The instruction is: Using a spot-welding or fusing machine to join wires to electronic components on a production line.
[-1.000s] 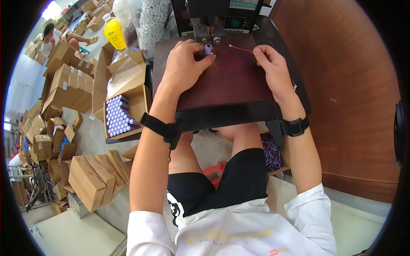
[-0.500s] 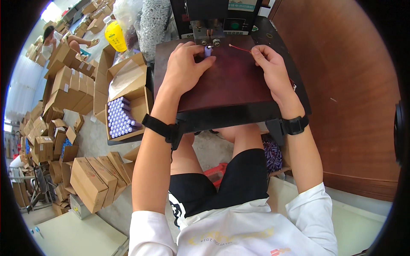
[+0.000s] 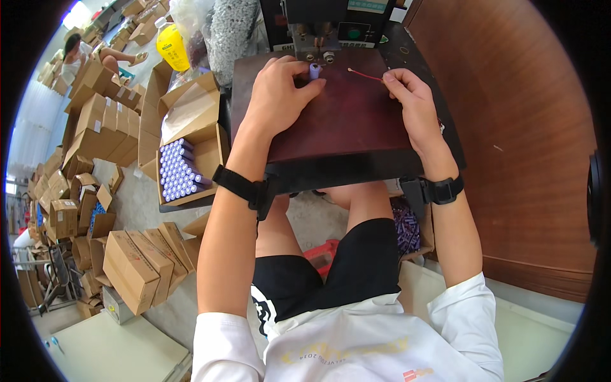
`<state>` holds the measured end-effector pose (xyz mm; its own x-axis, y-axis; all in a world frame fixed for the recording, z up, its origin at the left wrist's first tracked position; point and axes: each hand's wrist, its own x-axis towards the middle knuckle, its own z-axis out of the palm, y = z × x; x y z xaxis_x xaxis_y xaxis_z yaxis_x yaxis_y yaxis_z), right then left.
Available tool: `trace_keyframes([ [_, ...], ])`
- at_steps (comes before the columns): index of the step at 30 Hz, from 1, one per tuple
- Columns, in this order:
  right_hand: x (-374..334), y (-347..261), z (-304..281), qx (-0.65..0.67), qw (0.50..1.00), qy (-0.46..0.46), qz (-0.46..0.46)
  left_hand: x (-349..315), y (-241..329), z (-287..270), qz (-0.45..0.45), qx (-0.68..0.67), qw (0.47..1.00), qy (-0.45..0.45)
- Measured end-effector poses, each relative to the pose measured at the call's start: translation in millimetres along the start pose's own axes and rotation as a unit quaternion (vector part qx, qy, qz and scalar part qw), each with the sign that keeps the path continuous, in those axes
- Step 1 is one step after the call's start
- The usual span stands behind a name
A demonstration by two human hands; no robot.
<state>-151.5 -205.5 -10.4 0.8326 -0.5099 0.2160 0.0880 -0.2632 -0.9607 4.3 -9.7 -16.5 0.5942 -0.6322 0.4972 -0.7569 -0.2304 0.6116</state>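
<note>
Between the thumb and fingers of my left hand (image 3: 280, 95) is a small purple cylindrical battery cell (image 3: 314, 72), its end facing up. The cell is on or just above the dark red work board (image 3: 344, 127), close in front of the two metal electrodes (image 3: 319, 46) of a black bench machine (image 3: 312, 14). To the right, my right hand (image 3: 410, 95) pinches a thin red wire (image 3: 367, 75). The wire's free end, with a small pale tip, points left toward the cell and stays apart from it.
A cardboard box (image 3: 213, 156) holding rows of purple cells (image 3: 181, 172) stands left of the board. Behind it are a yellow jug (image 3: 172, 46) and bubble wrap (image 3: 232, 38). A brown wooden panel (image 3: 515, 146) rises on the right. Another person (image 3: 76, 60) sits far left among cartons.
My right hand has drawn the red wire slightly back toward me and to the right. My left hand still holds the cell by the electrodes. The whole view has shifted a little.
</note>
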Motion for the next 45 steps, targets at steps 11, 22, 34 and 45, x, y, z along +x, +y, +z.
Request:
trace_keyframes([
  [11,4.6,-0.3,0.1,-0.022,0.999,-0.021,0.02,0.2,2.0,0.9,0.004,0.015,1.0,0.005],
  [22,2.4,2.8,0.2,-0.018,1.0,-0.021,0.012,1.4,-2.6,0.8,-0.003,0.041,0.999,-0.004],
  [34,2.6,1.3,0.7,-0.015,0.999,-0.024,0.019,1.9,2.4,0.0,-0.024,0.028,0.999,-0.006],
  [45,4.5,3.8,-1.6,-0.04,0.999,-0.029,0.008,4.2,2.1,-0.7,-0.016,0.037,0.999,-0.008],
])
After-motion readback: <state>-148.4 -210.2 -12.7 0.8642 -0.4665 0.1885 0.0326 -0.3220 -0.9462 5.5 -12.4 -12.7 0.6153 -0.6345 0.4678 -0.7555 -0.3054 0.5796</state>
